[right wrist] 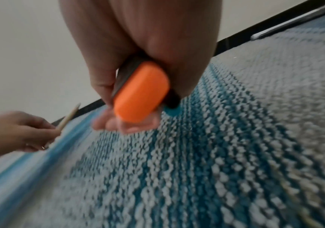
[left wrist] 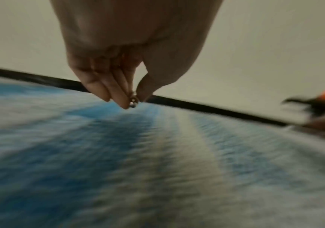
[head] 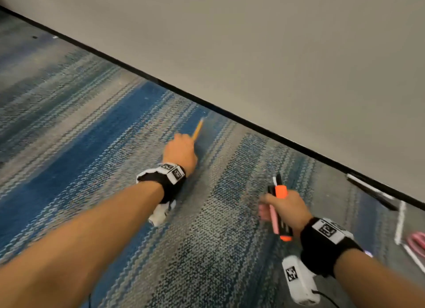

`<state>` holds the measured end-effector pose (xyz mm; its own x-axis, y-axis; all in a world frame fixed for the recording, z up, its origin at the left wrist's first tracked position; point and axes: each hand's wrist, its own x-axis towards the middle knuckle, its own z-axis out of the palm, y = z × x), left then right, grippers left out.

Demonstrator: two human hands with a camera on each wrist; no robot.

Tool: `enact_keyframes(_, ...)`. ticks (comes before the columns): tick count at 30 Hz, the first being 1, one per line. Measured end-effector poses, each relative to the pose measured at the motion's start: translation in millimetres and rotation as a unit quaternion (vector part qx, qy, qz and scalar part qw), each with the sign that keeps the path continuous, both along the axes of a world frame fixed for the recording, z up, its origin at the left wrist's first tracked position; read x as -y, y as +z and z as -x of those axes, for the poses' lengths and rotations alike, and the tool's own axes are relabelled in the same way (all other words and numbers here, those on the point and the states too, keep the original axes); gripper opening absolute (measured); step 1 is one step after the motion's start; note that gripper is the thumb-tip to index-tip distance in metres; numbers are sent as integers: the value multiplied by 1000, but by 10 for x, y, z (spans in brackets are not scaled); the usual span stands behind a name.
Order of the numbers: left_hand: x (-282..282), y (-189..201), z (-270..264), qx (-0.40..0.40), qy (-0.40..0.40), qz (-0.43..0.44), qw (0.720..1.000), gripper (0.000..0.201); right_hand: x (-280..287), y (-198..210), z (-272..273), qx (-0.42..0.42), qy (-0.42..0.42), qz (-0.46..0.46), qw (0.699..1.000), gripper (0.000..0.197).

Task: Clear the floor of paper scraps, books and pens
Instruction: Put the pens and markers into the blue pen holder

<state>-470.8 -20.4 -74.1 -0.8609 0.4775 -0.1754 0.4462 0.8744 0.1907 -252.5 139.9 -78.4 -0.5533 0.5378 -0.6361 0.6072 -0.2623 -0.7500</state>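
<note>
Blue and grey striped carpet [head: 96,132] covers the floor under both arms, meeting a pale wall [head: 276,54] along a black baseboard [head: 230,117].

On the left side, the left hand [head: 181,152] reaches out low over the carpet with its fingers curled, pinching a yellow pencil [head: 198,130]. From the head view the pencil sticks out past the knuckles, pointing toward the baseboard. The left wrist view shows the pencil's metal end [left wrist: 133,103] caught between the thumb and the fingertips [left wrist: 123,101], above the carpet. A black strap with white marker blocks wraps the wrist behind this hand.

To the right of it, nearer the person, the right hand [head: 286,210] is wrapped round a bundle of pens: an orange highlighter [head: 282,212] with a black body, a pink pen [head: 273,218] beside it, and a dark pen tip [head: 278,178] rising beyond the fingers. From the right wrist view the highlighter's orange cap [right wrist: 141,91] fills the space under the palm, and the lower fingers [right wrist: 126,126] are blurred. The bundle is held clear of the carpet.

Farther right of the right hand, along the baseboard, a white and black pen-like stick [head: 368,188] lies on the carpet. Beyond the right wrist, at the frame edge, pink handles [head: 417,241] lie beside white strips [head: 401,222]; what they are I cannot tell.
</note>
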Motion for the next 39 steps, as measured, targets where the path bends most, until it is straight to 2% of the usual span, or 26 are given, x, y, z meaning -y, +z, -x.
enact_keyframes(3,-513,135,-704,131,-113,-131,976,19,-164,160,-64,-102,-151,58,982,13)
enact_keyframes(5,-844,226,-1232,192,-205,-165,945,19,-317,359,-166,-153,-216,34,964,17)
enact_keyframes(7,-1124,398,-1699,218,-286,-195,913,21,-463,605,-365,-181,-269,-5,946,14)
enact_keyframes(10,-1442,719,-2160,250,-388,-219,860,21,-661,985,-893,-160,-323,-85,929,11)
enact_keyframes(13,-1741,956,-2568,274,-523,-137,796,27,-812,1307,-1718,-89,-351,-155,919,19)
enact_keyframes(14,-1816,1009,-2728,268,-555,-104,781,30,-837,1373,-2047,-26,-331,-209,920,19)
enact_keyframes(16,-1934,1075,-2980,259,-585,-80,765,30,-906,1426,-2706,180,-221,-321,903,21)
enact_keyframes(18,-2024,1068,-3182,248,-606,-60,753,29,-899,1422,-3283,397,-76,-342,849,20)
enact_keyframes(20,-2117,1052,-3402,240,-630,-18,739,29,-826,1433,-3755,512,13,-340,788,21)
enact_keyframes(21,-2165,1048,-3517,231,-645,4,729,30,-794,1410,-3957,533,31,-339,775,26)
enact_keyframes(23,-2260,1044,-3738,220,-665,39,713,33,-734,1336,-4247,530,40,-342,775,32)
enact_keyframes(27,-2348,1078,-4005,149,-709,77,685,33,-736,969,-4514,470,56,-314,823,32)
enact_keyframes(30,-2284,1060,-3982,99,-731,101,667,32,-706,779,-4481,451,42,-319,833,33)
enact_keyframes(33,-2193,1000,-3858,60,-729,118,672,31,-668,669,-4356,417,29,-378,826,24)
enact_keyframes(35,-2138,965,-3812,48,-722,132,678,30,-664,652,-4252,419,70,-386,819,20)
enact_keyframes(39,-2000,887,-3846,51,-699,128,702,31,-746,647,-4288,459,95,-364,805,35)
